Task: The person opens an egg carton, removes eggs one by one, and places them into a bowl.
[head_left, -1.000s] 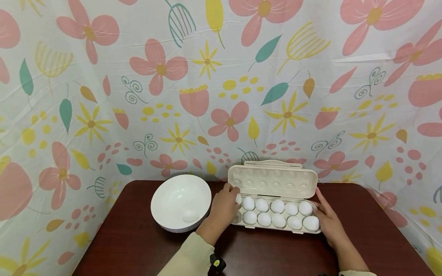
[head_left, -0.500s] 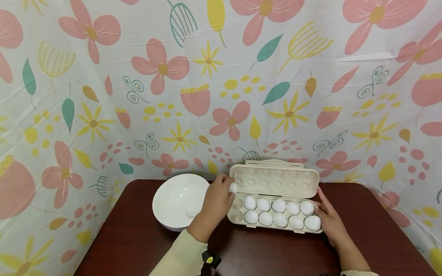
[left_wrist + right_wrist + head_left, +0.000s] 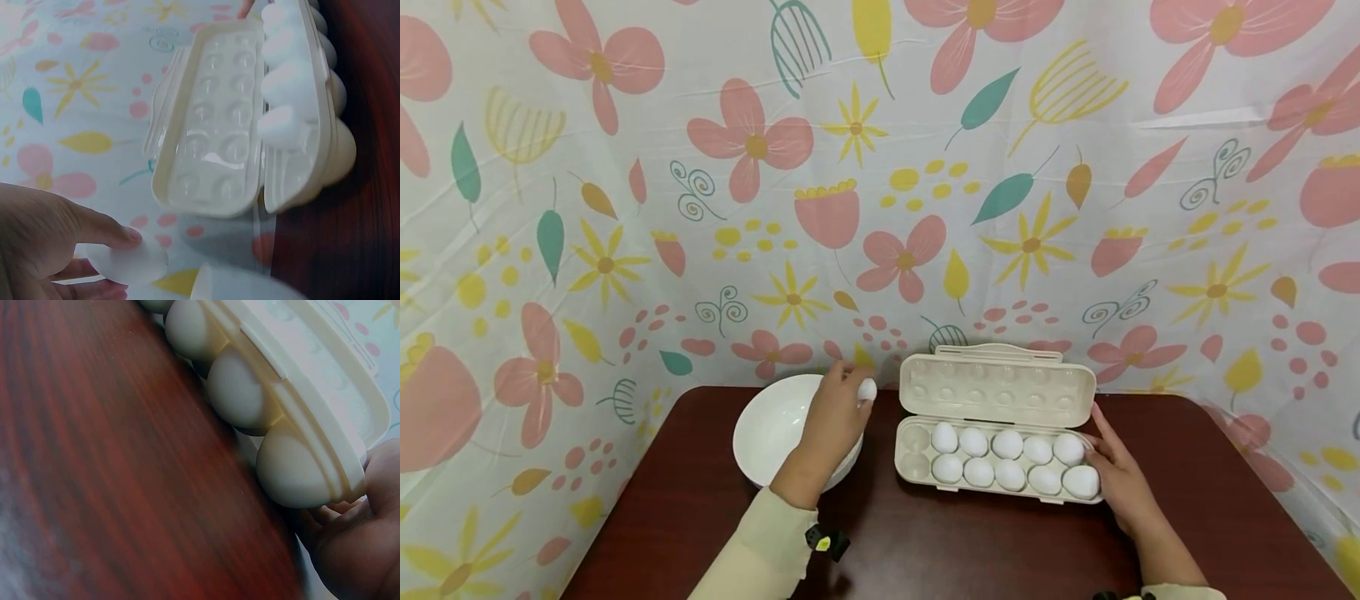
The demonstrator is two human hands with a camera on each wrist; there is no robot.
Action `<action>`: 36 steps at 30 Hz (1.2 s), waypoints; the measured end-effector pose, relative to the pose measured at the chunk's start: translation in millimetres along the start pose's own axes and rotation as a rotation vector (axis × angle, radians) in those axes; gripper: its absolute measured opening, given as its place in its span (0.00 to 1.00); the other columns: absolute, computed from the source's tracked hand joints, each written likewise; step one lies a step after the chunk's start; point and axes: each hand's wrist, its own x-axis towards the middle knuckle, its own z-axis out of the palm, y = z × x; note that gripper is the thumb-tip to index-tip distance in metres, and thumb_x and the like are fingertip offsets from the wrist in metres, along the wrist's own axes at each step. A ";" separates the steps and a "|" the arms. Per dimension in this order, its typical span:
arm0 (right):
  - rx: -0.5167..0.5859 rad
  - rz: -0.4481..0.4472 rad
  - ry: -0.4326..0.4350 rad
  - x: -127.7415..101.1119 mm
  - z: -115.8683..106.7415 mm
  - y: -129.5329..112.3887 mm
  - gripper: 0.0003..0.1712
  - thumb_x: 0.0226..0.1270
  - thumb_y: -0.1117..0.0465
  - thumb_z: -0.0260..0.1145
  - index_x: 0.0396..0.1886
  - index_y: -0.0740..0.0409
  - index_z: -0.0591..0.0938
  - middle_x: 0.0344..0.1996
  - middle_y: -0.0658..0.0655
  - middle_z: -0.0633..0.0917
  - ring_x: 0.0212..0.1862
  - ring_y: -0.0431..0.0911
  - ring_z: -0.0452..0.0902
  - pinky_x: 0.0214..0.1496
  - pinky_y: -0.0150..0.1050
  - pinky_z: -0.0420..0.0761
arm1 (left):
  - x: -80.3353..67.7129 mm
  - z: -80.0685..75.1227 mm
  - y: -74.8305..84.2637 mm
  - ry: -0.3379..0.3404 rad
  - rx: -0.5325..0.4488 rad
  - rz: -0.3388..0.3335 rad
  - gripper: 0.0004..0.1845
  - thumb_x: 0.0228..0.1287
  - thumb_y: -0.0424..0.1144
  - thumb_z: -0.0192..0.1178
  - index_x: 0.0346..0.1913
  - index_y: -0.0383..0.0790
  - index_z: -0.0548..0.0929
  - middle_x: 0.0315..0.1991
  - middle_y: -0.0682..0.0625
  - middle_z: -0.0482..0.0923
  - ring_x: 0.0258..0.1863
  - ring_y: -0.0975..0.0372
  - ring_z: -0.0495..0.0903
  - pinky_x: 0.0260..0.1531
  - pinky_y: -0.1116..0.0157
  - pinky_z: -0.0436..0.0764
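Observation:
In the head view my left hand [image 3: 832, 414] pinches a white egg [image 3: 867, 389] above the right side of a white bowl [image 3: 758, 437]. The left wrist view shows the same egg [image 3: 131, 262] between thumb and fingers, with the bowl's rim [image 3: 240, 286] just beside it. My right hand [image 3: 1122, 483] holds the right end of a cream egg carton [image 3: 997, 390], whose lid stands open. Two rows of eggs [image 3: 1009, 460] fill most of its cups, while the two leftmost cups [image 3: 914, 439] are vacant. In the right wrist view my hand [image 3: 356, 550] grips the carton's end.
A dark red-brown wooden table [image 3: 940, 542] bears the bowl and carton, with a gap between them. Behind it hangs a white cloth [image 3: 880, 200] printed with flowers and leaves, close to the carton's lid.
My left hand has lifted an egg out of the carton's left end and carried it leftward to the bowl. My right hand has stayed at the carton's right end.

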 end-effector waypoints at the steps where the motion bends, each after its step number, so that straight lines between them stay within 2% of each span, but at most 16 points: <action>1: 0.005 -0.001 -0.002 0.0 -0.1 0.0 0.38 0.85 0.57 0.43 0.82 0.31 0.37 0.62 0.48 0.73 0.53 0.20 0.70 0.46 0.23 0.77 | -0.3 -1.2 -3.4 -0.002 0.006 -0.006 0.22 0.57 0.30 0.73 0.56 0.39 0.85 0.55 0.40 0.78 0.54 0.48 0.81 0.53 0.53 0.82; 4: 0.021 0.002 -0.003 -0.1 -0.3 0.1 0.38 0.85 0.57 0.44 0.82 0.31 0.37 0.58 0.39 0.72 0.53 0.20 0.71 0.46 0.23 0.77 | -1.8 -4.8 -13.2 -0.014 0.029 -0.021 0.22 0.58 0.30 0.72 0.56 0.40 0.84 0.54 0.40 0.77 0.53 0.48 0.80 0.53 0.53 0.81; 7: 0.029 0.010 -0.003 -0.3 -0.7 0.2 0.38 0.85 0.57 0.44 0.81 0.30 0.37 0.56 0.35 0.72 0.52 0.20 0.71 0.46 0.24 0.77 | -4.3 -8.2 -21.5 -0.025 0.036 -0.031 0.22 0.59 0.30 0.71 0.57 0.40 0.84 0.54 0.40 0.77 0.52 0.48 0.79 0.52 0.53 0.81; 9: 0.027 0.012 -0.003 -0.1 -0.9 0.2 0.38 0.85 0.57 0.44 0.81 0.30 0.37 0.56 0.36 0.72 0.52 0.21 0.71 0.46 0.24 0.78 | -6.0 -10.3 -26.5 -0.025 0.040 -0.033 0.22 0.59 0.30 0.71 0.57 0.40 0.84 0.55 0.40 0.76 0.52 0.47 0.79 0.51 0.52 0.81; 14: 0.008 0.012 -0.005 0.7 -0.7 0.9 0.38 0.85 0.57 0.43 0.81 0.30 0.36 0.61 0.47 0.72 0.52 0.20 0.71 0.46 0.25 0.78 | -11.5 -14.5 -37.9 -0.017 0.066 -0.032 0.22 0.58 0.28 0.70 0.57 0.40 0.85 0.54 0.38 0.76 0.50 0.46 0.78 0.50 0.52 0.80; 16: 0.002 0.013 -0.003 1.0 -0.5 1.2 0.38 0.85 0.56 0.43 0.81 0.30 0.36 0.62 0.49 0.72 0.52 0.20 0.71 0.46 0.25 0.78 | -13.7 -16.7 -41.5 -0.023 0.078 -0.037 0.22 0.58 0.28 0.70 0.58 0.41 0.85 0.53 0.38 0.76 0.49 0.46 0.78 0.49 0.53 0.80; 26: 0.014 0.010 0.001 1.4 -0.4 3.4 0.38 0.85 0.57 0.43 0.81 0.31 0.37 0.57 0.38 0.71 0.52 0.20 0.71 0.46 0.24 0.78 | -20.2 -24.3 -60.8 -0.076 0.125 -0.096 0.24 0.58 0.28 0.70 0.59 0.41 0.84 0.52 0.39 0.77 0.48 0.45 0.79 0.48 0.51 0.81; 36: 0.021 0.005 -0.003 1.6 -1.0 4.8 0.38 0.85 0.57 0.44 0.82 0.31 0.37 0.57 0.37 0.71 0.52 0.20 0.71 0.46 0.24 0.77 | -28.9 -26.6 -77.8 -0.147 0.145 -0.186 0.23 0.57 0.27 0.67 0.58 0.35 0.82 0.53 0.35 0.79 0.49 0.42 0.81 0.50 0.47 0.81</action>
